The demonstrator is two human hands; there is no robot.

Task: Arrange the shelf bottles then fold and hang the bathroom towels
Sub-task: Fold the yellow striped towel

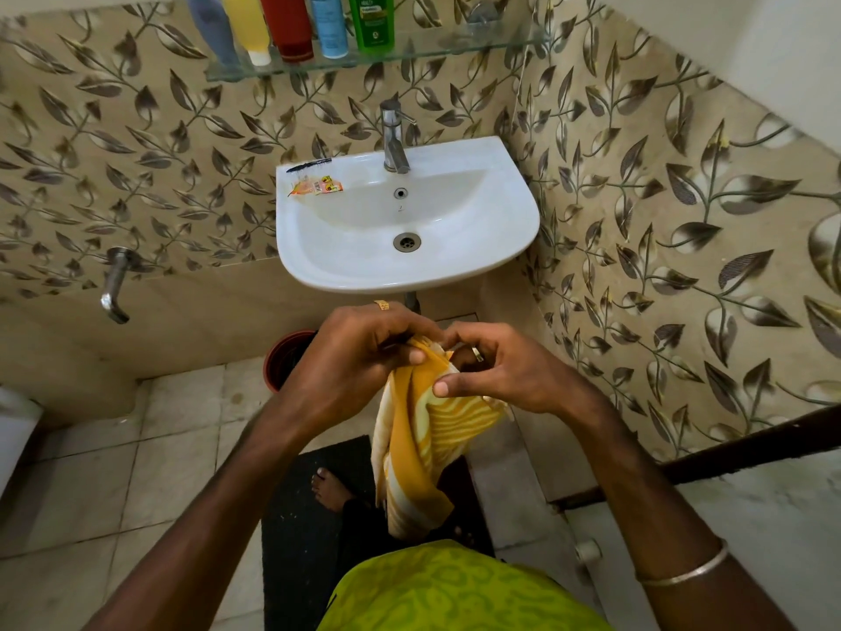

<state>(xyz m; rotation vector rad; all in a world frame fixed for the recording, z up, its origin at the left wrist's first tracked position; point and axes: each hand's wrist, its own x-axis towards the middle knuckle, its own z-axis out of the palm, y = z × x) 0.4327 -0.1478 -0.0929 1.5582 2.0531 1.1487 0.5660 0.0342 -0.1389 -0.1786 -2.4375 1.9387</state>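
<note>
Hands gripping crumpled striped towel

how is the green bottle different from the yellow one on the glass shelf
The green bottle has a printed label on its front; the yellow bottle looks plain. The green one has flat, squarish sides and is green down to its base, while the yellow one is rounded and ends in a white cap resting on the glass shelf. Both stand in the same row of bottles, tops out of frame.
</note>
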